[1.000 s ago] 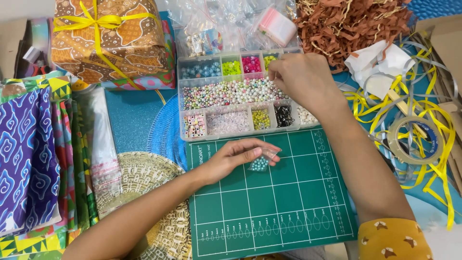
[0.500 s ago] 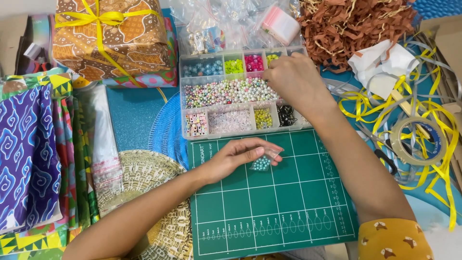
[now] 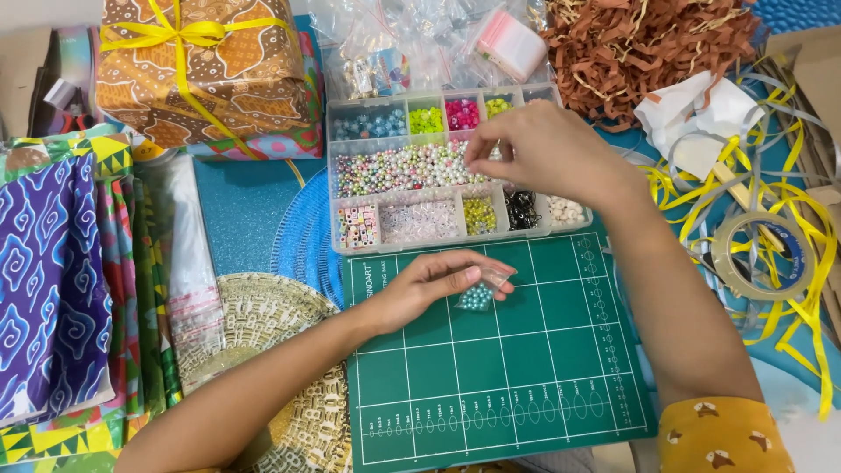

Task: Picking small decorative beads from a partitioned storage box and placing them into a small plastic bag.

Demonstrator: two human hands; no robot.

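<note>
The left hand rests on the green cutting mat, its fingers pinched on the mouth of a small clear bag that holds a cluster of pale blue beads and lies on the mat's upper part. The right hand hovers over the clear bead organiser, fingertips drawn together above the long compartment of mixed pastel beads; it may be holding a bead, but the view is too small to tell. The organiser sits just beyond the mat's far edge, its compartments sorted by colour: blue, lime, pink, yellow, black, white. Behind it lie crinkled plastic bags. To the far left stands a wrapped gift box tied with yellow ribbon, with folded patterned fabrics nearer. On the right are brown shredded paper, loose yellow ribbon and a tape roll.
</note>
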